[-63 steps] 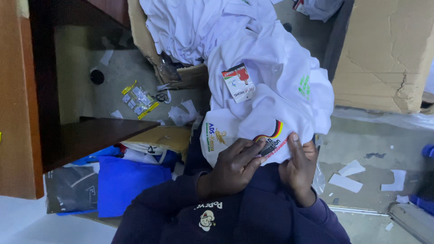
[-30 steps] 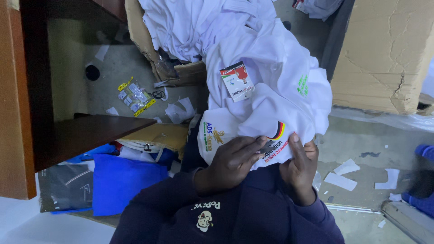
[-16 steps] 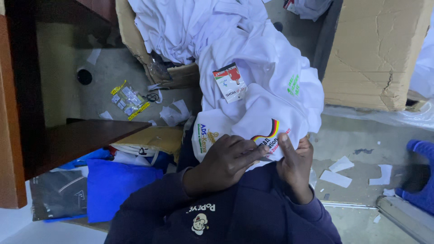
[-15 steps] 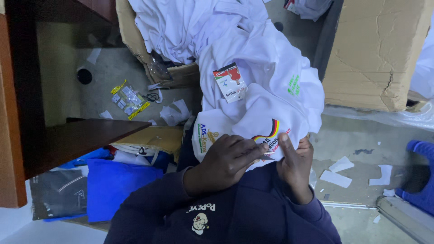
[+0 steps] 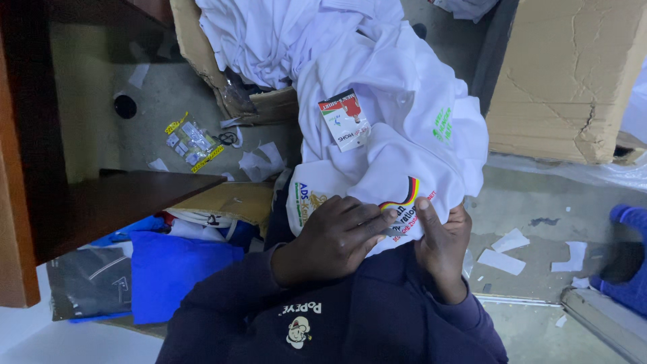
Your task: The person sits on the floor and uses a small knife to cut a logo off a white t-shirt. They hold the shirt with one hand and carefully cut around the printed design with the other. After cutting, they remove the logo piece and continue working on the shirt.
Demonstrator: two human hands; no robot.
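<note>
Nearest the camera, a dark navy sweatshirt (image 5: 350, 317) with a small cartoon emblem on the chest is worn by the person. Just beyond it, a folded white shirt (image 5: 397, 135) is gripped at its lower edge on the lap by both hands: the left hand (image 5: 333, 239) is laid flat over the fabric with fingers spread across a printed patch, and the right hand (image 5: 441, 239) is closed on the hem, its thumb pressed up against a striped black, red and yellow mark. A green print is seen on the shirt's right side, and a cardboard hang tag (image 5: 345, 120) is attached near its middle. To the left, blue plastic bags (image 5: 172, 266) and a grey packet (image 5: 84, 283) are piled beneath a dark wooden shelf (image 5: 128, 199). Torn paper scraps (image 5: 502, 253) are scattered on the concrete floor (image 5: 539, 202) at the right. Farther off, a heap of white garments (image 5: 283, 34) is spilled from an opened cardboard box (image 5: 202, 54), a small yellow-edged packet (image 5: 192, 140) is lying on the floor beside it, and a large closed carton (image 5: 569, 74) is stood at the upper right.
</note>
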